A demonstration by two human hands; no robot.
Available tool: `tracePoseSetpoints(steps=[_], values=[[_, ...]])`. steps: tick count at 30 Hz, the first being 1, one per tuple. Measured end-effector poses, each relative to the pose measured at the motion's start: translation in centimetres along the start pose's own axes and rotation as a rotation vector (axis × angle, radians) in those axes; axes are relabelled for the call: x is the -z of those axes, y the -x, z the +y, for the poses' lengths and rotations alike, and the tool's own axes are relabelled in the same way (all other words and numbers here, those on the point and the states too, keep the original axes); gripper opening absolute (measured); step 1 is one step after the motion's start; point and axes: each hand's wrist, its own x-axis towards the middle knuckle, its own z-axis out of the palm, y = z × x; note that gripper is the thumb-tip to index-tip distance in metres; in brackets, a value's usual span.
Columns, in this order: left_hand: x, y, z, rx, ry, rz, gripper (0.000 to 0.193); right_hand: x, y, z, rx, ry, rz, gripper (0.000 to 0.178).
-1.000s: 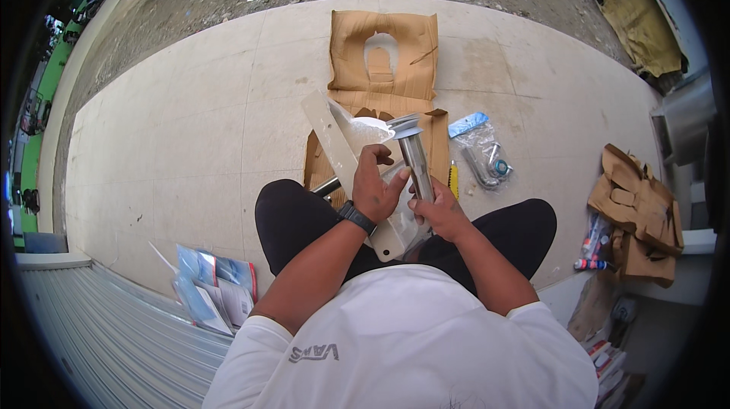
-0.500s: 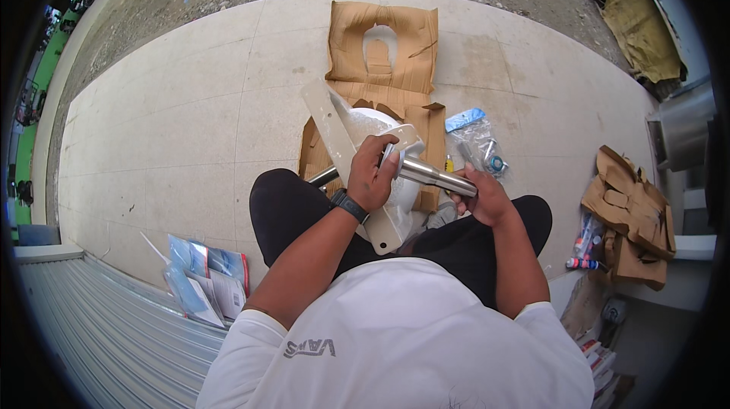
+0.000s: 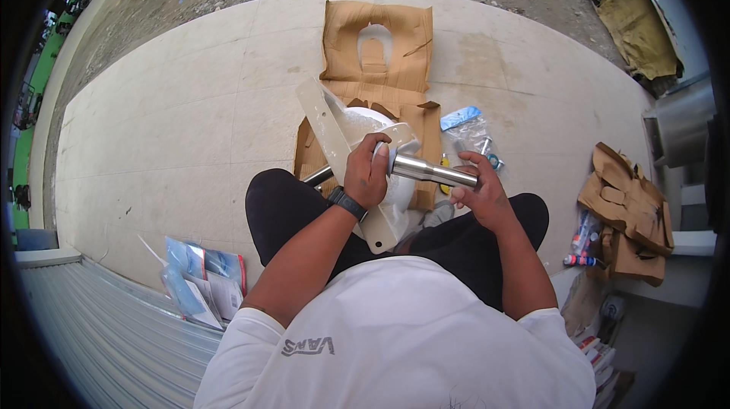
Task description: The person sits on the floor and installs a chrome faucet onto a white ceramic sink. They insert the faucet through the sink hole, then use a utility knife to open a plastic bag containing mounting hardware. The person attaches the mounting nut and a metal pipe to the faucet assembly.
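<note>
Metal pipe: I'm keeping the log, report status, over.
Left hand grips metal pipe at wide end. Right hand, fingers spread, at narrow end. White basin beneath.

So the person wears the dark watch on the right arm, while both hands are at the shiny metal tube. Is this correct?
Not quite: the head view shows the dark watch on the left arm. The left hand and right hand are indeed at the shiny metal tube.

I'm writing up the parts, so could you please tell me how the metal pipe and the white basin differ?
The metal pipe is slim; the white basin is broad. The metal pipe is shiny silver, the white basin pale. The metal pipe is held in the left hand; the white basin lies below it. Both are partly hidden by that hand.
</note>
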Motion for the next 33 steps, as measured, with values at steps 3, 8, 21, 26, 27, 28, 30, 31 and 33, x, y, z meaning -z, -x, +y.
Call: tracePoseSetpoints(steps=[3,8,21,26,27,28,30,31,33], values=[[0.0,0.2,0.0,0.005,0.008,-0.01,0.028,1.2,-0.4,0.0,-0.459,-0.19,-0.045,0.048],[0.1,0.1,-0.1,-0.078,-0.039,0.01,0.029,0.9,0.2,1.8,-0.128,-0.261,0.071,0.047],[0.3,-0.1,-0.1,-0.068,-0.076,-0.037,0.036,1.2,-0.7,1.8,-0.231,0.219,-0.127,0.046],[0.0,0.2,0.1,-0.036,-0.021,-0.034,0.053,-2.0,-2.0,2.2,-0.204,0.276,-0.281,0.05],[-0.1,0.2,0.1,0.007,0.046,-0.006,0.059,-3.5,-2.4,2.6,-0.158,0.261,-0.299,0.05],[-0.3,0.0,0.0,0.019,0.132,0.026,0.063,-5.1,-2.7,3.1,-0.176,0.233,-0.251,0.053],[-0.5,-0.3,-0.2,0.081,0.293,0.091,0.071,-7.9,-2.4,3.8,-0.14,-0.007,-0.18,0.056],[-0.3,-0.3,-0.3,0.025,0.208,0.047,0.073,-8.8,-2.1,3.9,-0.137,-0.123,-0.139,0.057],[-0.2,-0.3,-0.4,-0.01,0.038,-0.056,0.076,-9.3,-2.1,3.5,-0.186,0.168,-0.163,0.058]])
